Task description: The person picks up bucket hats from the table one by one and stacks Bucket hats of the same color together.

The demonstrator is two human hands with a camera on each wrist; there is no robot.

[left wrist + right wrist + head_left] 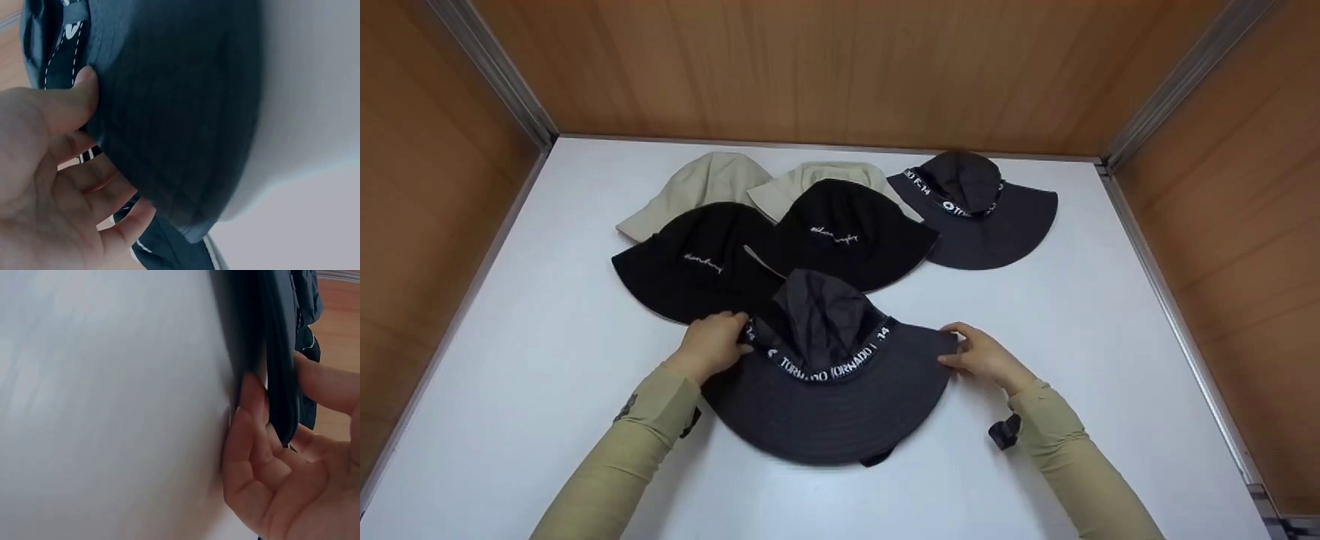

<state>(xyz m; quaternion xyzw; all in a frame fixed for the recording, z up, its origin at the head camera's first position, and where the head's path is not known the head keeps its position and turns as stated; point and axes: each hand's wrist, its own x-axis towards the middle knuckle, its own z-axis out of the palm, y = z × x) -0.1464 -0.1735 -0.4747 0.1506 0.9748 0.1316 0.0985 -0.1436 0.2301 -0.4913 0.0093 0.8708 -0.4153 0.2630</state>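
Observation:
A dark grey bucket hat (825, 420) with a white-lettered band lies nearest me on the white table, its wide brim toward me. My left hand (711, 346) pinches the hat's left side near the band; in the left wrist view the thumb (85, 93) presses on top of the brim (174, 112) with fingers beneath. At the right end of the brim, my right hand (982, 354) holds the edge. The right wrist view shows that brim edge (279, 360) between the thumb (323, 382) and the curled fingers (253, 433).
Behind it lie two black bucket hats with white script, one at left (682, 270) and one at centre (847, 240). Two beige hats, left (705, 184) and middle (840, 174), sit farther back. Another dark grey hat (990, 232) is at back right. Wooden panels (825, 75) enclose the table.

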